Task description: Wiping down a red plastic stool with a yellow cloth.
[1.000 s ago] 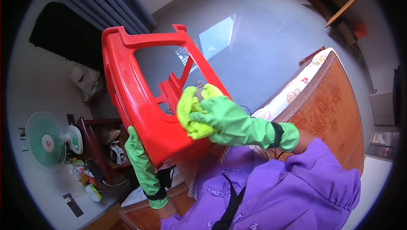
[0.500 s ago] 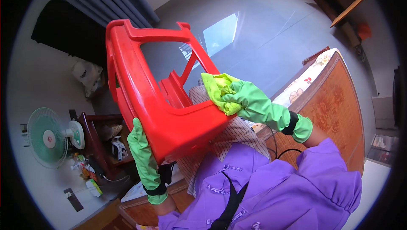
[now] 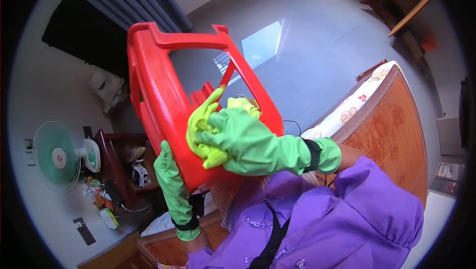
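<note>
A red plastic stool (image 3: 157,78) is held up on its side in front of me, its legs pointing away toward the floor. My left hand (image 3: 169,167), in a green rubber glove, grips the stool's near left edge, the thumb up along its side and the other fingers hidden. In my right hand (image 3: 230,133), gloved the same way, is a bunched yellow-green cloth (image 3: 203,140). It is pressed against the stool near the seat end, with one corner of the cloth sticking up. That hand covers part of the seat and the opening in the stool's side.
A green fan (image 3: 58,157) stands at the left beside a dark red cabinet (image 3: 111,165) with small items around it. To the right lies a bed with a brown mat (image 3: 382,130) and a patterned edge. Grey tiled floor (image 3: 317,36) spreads ahead, with blue-grey curtains (image 3: 134,1) at upper left.
My right hand has slid the cloth leftward across the stool, from its right corner to the left side of the seat end. My left hand keeps its grip, and the stool has barely shifted.
</note>
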Motion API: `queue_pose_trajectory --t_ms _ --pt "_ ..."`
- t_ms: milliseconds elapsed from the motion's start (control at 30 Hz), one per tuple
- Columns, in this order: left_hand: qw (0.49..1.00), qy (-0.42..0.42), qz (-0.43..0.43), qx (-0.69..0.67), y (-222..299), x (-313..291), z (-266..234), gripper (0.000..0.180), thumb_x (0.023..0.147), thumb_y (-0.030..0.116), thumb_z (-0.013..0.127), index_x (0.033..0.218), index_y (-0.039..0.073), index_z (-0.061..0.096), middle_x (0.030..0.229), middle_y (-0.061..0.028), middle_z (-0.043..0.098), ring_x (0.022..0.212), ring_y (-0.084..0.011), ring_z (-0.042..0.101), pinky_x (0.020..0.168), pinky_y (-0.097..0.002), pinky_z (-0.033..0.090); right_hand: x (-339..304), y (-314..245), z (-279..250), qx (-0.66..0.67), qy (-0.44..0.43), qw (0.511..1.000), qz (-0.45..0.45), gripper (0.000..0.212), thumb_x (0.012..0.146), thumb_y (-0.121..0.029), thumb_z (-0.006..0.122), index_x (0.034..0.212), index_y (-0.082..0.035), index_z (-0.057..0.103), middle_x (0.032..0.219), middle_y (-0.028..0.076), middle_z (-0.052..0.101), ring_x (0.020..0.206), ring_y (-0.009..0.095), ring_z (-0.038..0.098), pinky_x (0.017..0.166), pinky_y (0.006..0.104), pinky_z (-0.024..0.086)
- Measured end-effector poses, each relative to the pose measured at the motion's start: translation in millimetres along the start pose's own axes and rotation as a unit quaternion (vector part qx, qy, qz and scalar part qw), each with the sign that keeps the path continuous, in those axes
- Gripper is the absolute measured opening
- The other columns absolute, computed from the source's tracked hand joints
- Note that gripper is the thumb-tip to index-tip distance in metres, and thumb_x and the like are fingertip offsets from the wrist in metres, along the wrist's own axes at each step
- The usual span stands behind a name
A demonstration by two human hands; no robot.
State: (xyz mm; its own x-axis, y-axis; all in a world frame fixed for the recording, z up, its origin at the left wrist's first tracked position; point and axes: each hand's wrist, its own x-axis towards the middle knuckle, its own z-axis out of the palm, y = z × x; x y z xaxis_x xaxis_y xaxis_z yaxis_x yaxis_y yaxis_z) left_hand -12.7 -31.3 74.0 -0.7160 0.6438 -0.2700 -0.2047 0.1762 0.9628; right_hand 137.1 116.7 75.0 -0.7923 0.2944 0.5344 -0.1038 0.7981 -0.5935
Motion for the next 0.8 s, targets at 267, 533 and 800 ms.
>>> queue_pose_trajectory --t_ms 267,533,800 --pt "1.0 -0.021 0.004 0.012 -12.6 -7.0 -23.3 0.054 0.103 0.049 0.048 0.111 0.0 0.067 0.094 -0.006 0.071 0.074 -0.0107 0.065 0.065 -0.0257 0.052 -42.0 12.1 -8.0 -0.058 -0.059 0.996 -0.018 0.037 0.078 -0.021 0.067 0.112 -0.006 0.064 0.095 0.013 0.057 0.086 0.033 0.06 0.076 0.0443 0.046" --pt "0.999 -0.05 0.004 0.013 1.8 -1.8 -9.9 0.051 0.104 0.046 0.047 0.1 0.0 0.069 0.081 -0.0021 0.069 0.067 -0.0076 0.062 0.06 -0.0226 0.05 -84.0 67.0 -47.6 -0.123 -0.135 0.982 0.046 0.041 0.074 -0.024 0.072 0.11 -0.005 0.065 0.099 0.014 0.059 0.093 0.034 0.061 0.08 0.0457 0.048" --pt "0.999 -0.02 0.019 0.037 0.2 -1.2 -4.7 0.051 0.104 0.046 0.047 0.098 0.0 0.069 0.077 0.0001 0.068 0.063 -0.0056 0.059 0.057 -0.0218 0.047 -84.0 58.5 -48.3 -0.079 -0.138 0.981 0.113 0.034 0.074 -0.022 0.071 0.104 -0.004 0.068 0.095 0.012 0.059 0.092 0.032 0.06 0.082 0.0445 0.046"
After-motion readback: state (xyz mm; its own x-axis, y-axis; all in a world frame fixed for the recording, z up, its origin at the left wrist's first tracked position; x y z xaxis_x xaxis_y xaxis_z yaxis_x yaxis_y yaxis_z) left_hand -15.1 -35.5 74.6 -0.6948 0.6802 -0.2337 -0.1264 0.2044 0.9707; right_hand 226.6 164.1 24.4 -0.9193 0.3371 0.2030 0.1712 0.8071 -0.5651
